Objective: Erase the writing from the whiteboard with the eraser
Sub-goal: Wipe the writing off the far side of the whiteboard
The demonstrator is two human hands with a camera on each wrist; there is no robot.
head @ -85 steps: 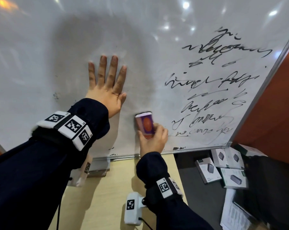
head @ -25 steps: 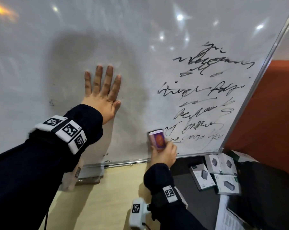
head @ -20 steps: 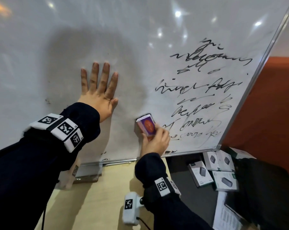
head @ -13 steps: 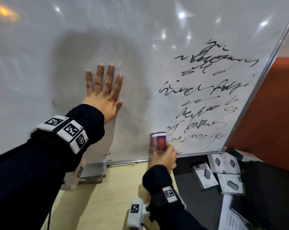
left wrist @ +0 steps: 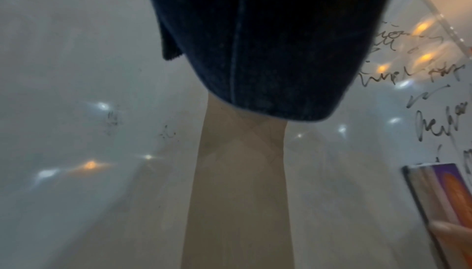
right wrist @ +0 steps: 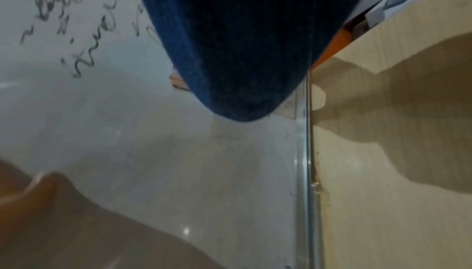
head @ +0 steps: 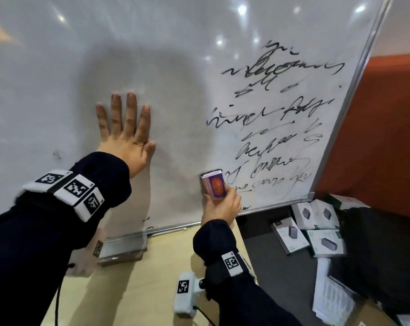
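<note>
A large whiteboard [head: 58, 78] fills the head view, with black scribbled writing [head: 269, 128] on its right part. My right hand [head: 222, 205] grips a small purple and orange eraser [head: 214, 187] and holds it flat to the board, just left of the lowest lines of writing. The eraser [left wrist: 444, 198] also shows at the right edge of the left wrist view. My left hand [head: 126, 135] presses flat on the board, fingers straight and pointing up, to the left of the eraser. Both wrist views are mostly blocked by my dark sleeves.
The board's metal bottom edge [head: 175, 225] rests on a light wooden table [head: 133, 290], with a metal bracket [head: 121, 248] below it. Several small white product boxes [head: 312, 229] and papers [head: 333, 295] lie at the lower right. An orange wall [head: 387, 137] stands behind the board's right edge.
My right hand has rubbed the eraser up and down near the board's bottom edge; it now sits a little higher than half a second ago. The left hand has stayed flat on the board.
</note>
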